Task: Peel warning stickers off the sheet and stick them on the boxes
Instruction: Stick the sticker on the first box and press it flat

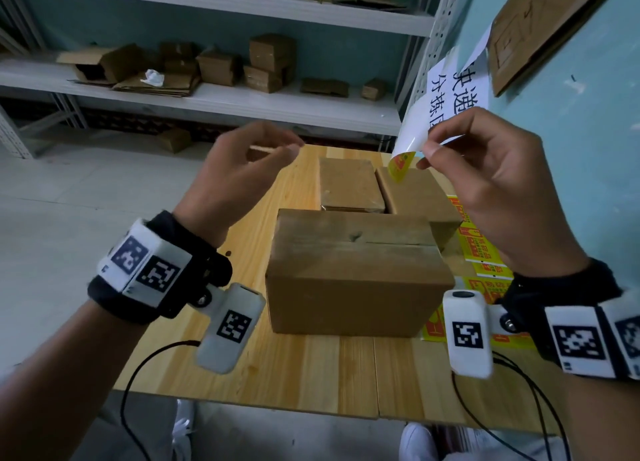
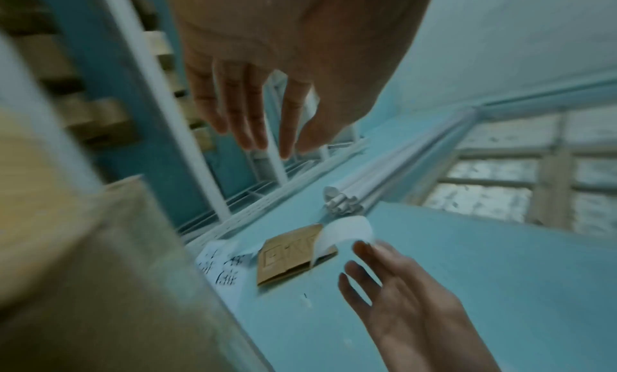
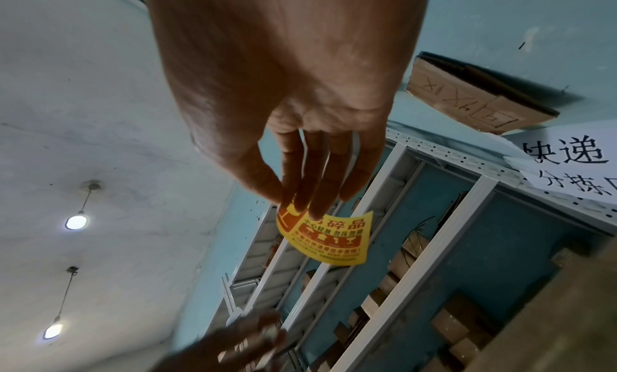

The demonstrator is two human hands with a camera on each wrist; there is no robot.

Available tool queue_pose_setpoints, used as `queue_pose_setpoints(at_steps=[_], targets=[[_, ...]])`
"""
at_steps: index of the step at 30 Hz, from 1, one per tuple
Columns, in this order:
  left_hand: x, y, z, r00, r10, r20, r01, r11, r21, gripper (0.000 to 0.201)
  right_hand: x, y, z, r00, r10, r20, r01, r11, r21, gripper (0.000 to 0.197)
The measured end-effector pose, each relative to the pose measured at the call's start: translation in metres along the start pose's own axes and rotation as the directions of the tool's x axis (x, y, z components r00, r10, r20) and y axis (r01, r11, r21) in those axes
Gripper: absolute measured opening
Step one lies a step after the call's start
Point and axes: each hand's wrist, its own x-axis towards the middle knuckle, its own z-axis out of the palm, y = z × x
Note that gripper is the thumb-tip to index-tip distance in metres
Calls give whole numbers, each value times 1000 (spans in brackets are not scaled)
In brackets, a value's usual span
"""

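My right hand (image 1: 427, 155) is raised over the boxes and pinches one corner of a peeled yellow warning sticker (image 3: 330, 240). The sticker hangs curled, with its white back (image 1: 412, 138) towards me and a yellow edge (image 1: 401, 166) below. My left hand (image 1: 273, 149) hovers level with it to the left, fingers loosely curled and holding nothing. A large cardboard box (image 1: 353, 273) stands nearest me on the wooden table (image 1: 311, 384). Two smaller boxes (image 1: 349, 187) (image 1: 419, 194) stand behind it. The yellow sticker sheet (image 1: 481, 252) lies at the right, partly hidden by my right wrist.
White shelving (image 1: 214, 97) with several cardboard boxes runs along the back. On the blue wall at the right hang a paper sign (image 1: 453, 90) and a cardboard piece (image 1: 540, 27). Black cables (image 1: 145, 367) trail from both wrist cameras across the table's near edge.
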Motion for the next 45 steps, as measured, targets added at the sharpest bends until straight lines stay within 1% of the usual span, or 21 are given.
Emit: queue_pose_setpoints(at_steps=[1, 2, 4, 5, 6, 7, 8, 13, 18, 22, 26, 29, 36, 38, 42, 45], targets=[[-3, 9, 0, 995, 99, -5, -99, 994, 56, 12, -1, -1, 2, 1000, -7, 15, 7, 1000, -1, 1], [-8, 18, 0, 978, 210, 5, -209, 970, 126, 13, -2, -2, 5, 1000, -13, 28, 13, 1000, 2, 1], [-20, 34, 3, 909, 414, 51, -412, 873, 259, 19, -5, -6, 12, 999, -11, 45, 10, 1000, 21, 1], [-27, 39, 6, 872, 484, 73, -480, 818, 317, 22, -6, -8, 15, 999, -9, 52, 8, 999, 35, 2], [-32, 43, 8, 844, 529, 88, -521, 772, 364, 24, -8, -9, 19, 998, -8, 60, 5, 999, 47, 3], [-36, 45, 11, 828, 553, 95, -541, 741, 398, 26, -9, -11, 21, 998, -6, 69, 2, 999, 54, 5], [-39, 45, 14, 821, 562, 97, -546, 726, 419, 27, -10, -12, 24, 997, -2, 76, -2, 998, 56, 6], [-36, 41, 26, 822, 557, 119, -541, 698, 470, 30, -13, -9, 32, 997, 32, 77, -35, 998, 44, 5], [-33, 39, 32, 823, 564, 71, -525, 705, 477, 24, -14, -7, 33, 996, 42, 81, -46, 998, 42, 4], [-31, 38, 33, 813, 580, 44, -531, 709, 463, 22, -14, -7, 33, 996, 38, 79, -40, 999, 23, 6], [-31, 36, 34, 809, 587, 36, -533, 705, 468, 21, -14, -6, 33, 996, 49, 74, -51, 998, 32, 5], [-31, 36, 34, 804, 594, 32, -540, 706, 458, 20, -14, -6, 31, 995, 55, 79, -58, 998, 36, 10], [-24, 34, 26, 819, 573, -29, -529, 773, 351, 16, -14, -8, 26, 993, 65, 101, -70, 996, 51, 11], [-21, 33, 22, 843, 535, -57, -500, 818, 285, 16, -14, -8, 23, 994, 58, 93, -64, 996, 55, 9], [-16, 31, 16, 931, 338, -142, -333, 941, 55, 11, -13, -5, 19, 998, 61, 30, -63, 996, 63, 10], [-15, 31, 15, 963, 209, -172, -231, 966, -117, 10, -12, -2, 18, 996, 79, -29, -77, 996, 54, 17]])
